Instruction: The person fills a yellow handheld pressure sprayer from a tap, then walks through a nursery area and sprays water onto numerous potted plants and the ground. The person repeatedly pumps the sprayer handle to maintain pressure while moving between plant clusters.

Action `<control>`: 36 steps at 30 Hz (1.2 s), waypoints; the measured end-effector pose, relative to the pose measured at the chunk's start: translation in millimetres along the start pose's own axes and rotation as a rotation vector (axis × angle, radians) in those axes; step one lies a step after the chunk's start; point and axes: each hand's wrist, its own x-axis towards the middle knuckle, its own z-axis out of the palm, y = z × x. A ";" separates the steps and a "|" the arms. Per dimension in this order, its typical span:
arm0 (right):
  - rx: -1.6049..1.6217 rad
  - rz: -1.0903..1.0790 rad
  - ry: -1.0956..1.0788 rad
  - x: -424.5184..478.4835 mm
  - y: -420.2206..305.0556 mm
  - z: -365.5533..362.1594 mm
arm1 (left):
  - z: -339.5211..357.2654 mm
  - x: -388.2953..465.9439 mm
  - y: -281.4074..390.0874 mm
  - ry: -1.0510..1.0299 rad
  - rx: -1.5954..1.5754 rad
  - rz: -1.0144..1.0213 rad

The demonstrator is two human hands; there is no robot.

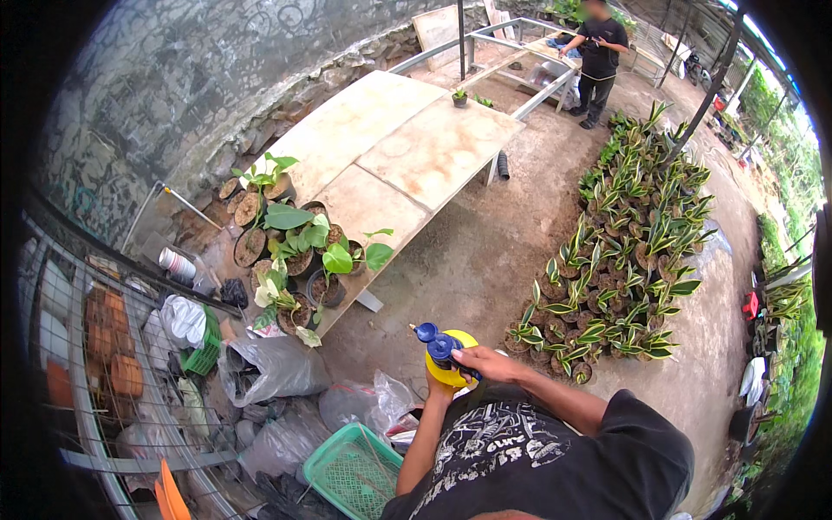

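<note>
A yellow pressure sprayer bottle (465, 339) with a blue pump head (442, 346) is held close in front of my body. Its brass-coloured nozzle points toward the potted plants at the left. My left hand (441, 385) wraps the yellow tank from below, partly hidden by it. Over the blue pump and handle, my right hand (484, 364) is closed. Beyond the sprayer, broad-leaved potted plants (299, 240) crowd the near end of a pale board-topped table (403, 156).
Many potted snake plants (604, 260) stand on the ground at right. A green plastic basket (354, 471), plastic bags (273, 367) and a wire-mesh rack (117, 364) with terracotta-coloured pots lie at left. Another person (597, 58) stands by the metal table frame (546, 88) at the back.
</note>
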 end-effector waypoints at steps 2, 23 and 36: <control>-0.023 -0.013 -0.080 -3.8 -2.5 -8.5 | -9.2 8.9 -6.6 0.015 -0.244 0.045; -0.175 -0.062 -0.078 0.1 17.3 10.3 | -26.9 -8.5 -40.6 -0.129 -0.193 0.246; -0.060 0.007 -0.010 13.8 34.4 -17.2 | -22.7 -6.3 -47.8 0.149 -0.178 0.082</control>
